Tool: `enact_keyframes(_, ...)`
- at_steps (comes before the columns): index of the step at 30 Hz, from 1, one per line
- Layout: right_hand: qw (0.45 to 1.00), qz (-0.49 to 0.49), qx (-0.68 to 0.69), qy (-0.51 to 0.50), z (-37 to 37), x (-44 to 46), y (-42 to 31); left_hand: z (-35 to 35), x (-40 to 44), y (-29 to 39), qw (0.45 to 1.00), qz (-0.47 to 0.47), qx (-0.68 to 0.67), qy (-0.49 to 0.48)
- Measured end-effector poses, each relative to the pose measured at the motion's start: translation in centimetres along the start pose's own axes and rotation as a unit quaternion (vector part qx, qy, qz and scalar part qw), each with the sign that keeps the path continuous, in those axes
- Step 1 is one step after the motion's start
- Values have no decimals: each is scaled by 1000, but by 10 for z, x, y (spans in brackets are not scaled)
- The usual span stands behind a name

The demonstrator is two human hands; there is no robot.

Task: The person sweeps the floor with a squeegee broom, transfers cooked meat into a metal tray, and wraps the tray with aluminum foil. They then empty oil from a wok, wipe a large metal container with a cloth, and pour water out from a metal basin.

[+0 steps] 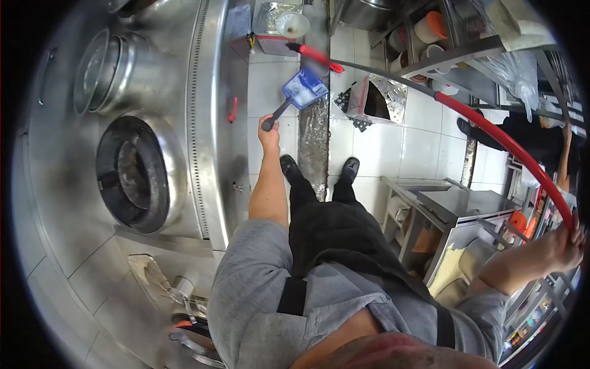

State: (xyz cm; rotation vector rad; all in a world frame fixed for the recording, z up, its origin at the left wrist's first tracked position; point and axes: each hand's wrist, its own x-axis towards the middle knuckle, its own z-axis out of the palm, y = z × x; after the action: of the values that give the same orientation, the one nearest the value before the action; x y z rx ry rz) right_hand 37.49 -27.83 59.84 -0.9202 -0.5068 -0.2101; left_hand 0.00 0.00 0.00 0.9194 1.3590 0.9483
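Observation:
My left hand [269, 127] is closed around the dark handle of a blue dustpan [305, 90], which is stretched out over the floor drain strip. A pale, whitish patch shows inside the pan. At far right, my right hand [560, 247] grips the red end of a long broom [504, 142]. Its pole turns dark grey partway, then runs to a red head just beyond the dustpan. That head is blurred, and its bristles are hard to make out.
A steel cooking range [212, 154] with a black ring burner [132, 175] stands to the left. Foil-lined boxes [378, 101] sit on the tiled floor. Shelves with tubs [430, 27] are upper right. A steel worktable [470, 203] is near my right side. Another person [522, 138] stands beyond it.

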Motion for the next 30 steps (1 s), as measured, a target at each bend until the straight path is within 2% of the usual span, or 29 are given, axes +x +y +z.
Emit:
enact_keyframes(2, 1000, -10, 13, 5, 2, -15, 9, 2, 2, 6, 999, -2, 46, -1)
enact_keyframes(3, 998, 2, 45, 35, 7, -28, -1, -36, -12, 52, 997, 19, 80, 1)
enact_keyframes(4, 989, -42, 17, 141, 63, -68, 11, -48, -15, 67, 995, 37, 96, 10)
enact_keyframes(5, 993, -57, -1, 103, 56, -65, 9, -45, -24, 74, 994, 48, 99, 14)
enact_keyframes(6, 986, -64, -51, 142, 62, -62, 5, -42, -38, 80, 991, 61, 117, 4)
enact_keyframes(9, 988, 1, -78, 130, 41, -59, 10, -61, -62, 110, 992, 35, 118, 3)
enact_keyframes(11, 995, 1, -86, 50, 26, -62, 14, -74, -83, 124, 995, 30, 99, -5)
enact_keyframes(12, 990, 8, -115, 76, 28, -66, 17, -79, -91, 132, 996, 20, 84, 4)
enact_keyframes(13, 999, -2, -19, 32, 3, -67, 30, -82, -96, 139, 998, 15, 66, 13)
enact_keyframes(15, 988, 69, -133, 39, -14, -71, 29, -88, -108, 149, 998, 16, 55, 1)
enact_keyframes(17, 993, 63, -97, -11, -20, -91, 40, -91, -115, 157, 994, 19, 100, 29)
enact_keyframes(19, 986, 70, -147, 31, -17, -112, 55, -94, -120, 162, 994, 9, 103, 26)
enact_keyframes(22, 984, 84, -156, -13, -39, -135, 78, -92, -121, 167, 994, 3, 106, 15)
enact_keyframes(26, 981, 124, -130, -71, -45, -132, 56, -90, -122, 174, 992, -2, 125, 3)
enact_keyframes(30, 986, 96, -116, -74, -57, -123, 23, -83, -119, 182, 994, -11, 105, -15)
